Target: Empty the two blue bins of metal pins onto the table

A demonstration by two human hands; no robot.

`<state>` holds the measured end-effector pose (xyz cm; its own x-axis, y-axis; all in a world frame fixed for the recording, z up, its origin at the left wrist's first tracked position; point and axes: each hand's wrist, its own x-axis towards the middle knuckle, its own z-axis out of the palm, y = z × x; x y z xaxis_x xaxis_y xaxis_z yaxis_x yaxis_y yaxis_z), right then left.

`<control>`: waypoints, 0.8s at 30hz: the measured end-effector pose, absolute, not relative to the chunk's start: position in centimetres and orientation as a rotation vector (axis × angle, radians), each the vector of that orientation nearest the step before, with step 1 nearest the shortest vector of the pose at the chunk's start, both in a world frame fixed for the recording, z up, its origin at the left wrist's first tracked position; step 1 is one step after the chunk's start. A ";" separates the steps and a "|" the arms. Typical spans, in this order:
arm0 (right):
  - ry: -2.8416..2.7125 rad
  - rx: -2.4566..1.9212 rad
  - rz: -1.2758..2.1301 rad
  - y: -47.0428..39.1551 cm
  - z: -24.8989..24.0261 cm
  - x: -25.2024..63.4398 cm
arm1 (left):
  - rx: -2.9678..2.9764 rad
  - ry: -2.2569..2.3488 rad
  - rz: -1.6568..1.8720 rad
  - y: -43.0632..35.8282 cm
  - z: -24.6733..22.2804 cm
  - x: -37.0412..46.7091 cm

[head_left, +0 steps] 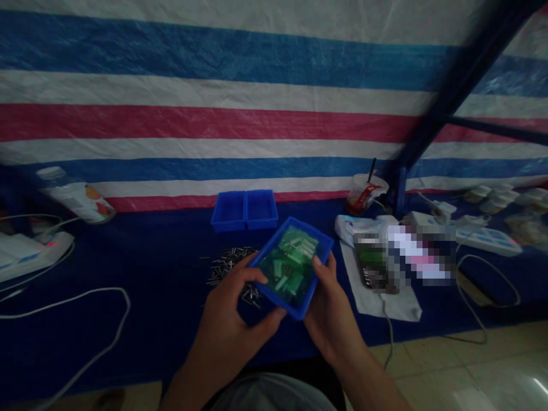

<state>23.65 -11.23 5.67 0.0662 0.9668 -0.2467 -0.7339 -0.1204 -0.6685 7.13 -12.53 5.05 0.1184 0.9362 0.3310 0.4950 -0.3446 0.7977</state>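
Note:
Between my two hands is a blue plastic bin [324,239], tilted and raised above the tabletop. Inside it lie green and whitish pieces [291,265], too blurred to name. My left hand [235,311] grips its left side and near corner, fingers closed on the rim. On the right side, my right hand [327,302] holds the wall with the thumb over the edge. Beneath and left of the bin, a loose pile of small metal pins or rivets [229,264] lies on the dark blue table, partly hidden by my left hand and the bin.
Two joined blue bins [245,225] stand behind the pile, near the striped sheet [257,123]. At right are a plastic cup with a straw [366,194], a phone [374,262] on white paper, and cables. A bottle [81,197] and a white power strip [38,251] are at left.

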 end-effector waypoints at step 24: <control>-0.890 -1.050 0.964 -4.7 2.6 23.7 | 2.538 1.621 0.429 -7.6 -1.4 -0.2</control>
<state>23.72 -4.67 2.62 0.3240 0.9373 0.1286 -0.2028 0.2016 -0.9582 -0.25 -7.65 -1.44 0.3938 0.9011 0.1816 0.8728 -0.4286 0.2334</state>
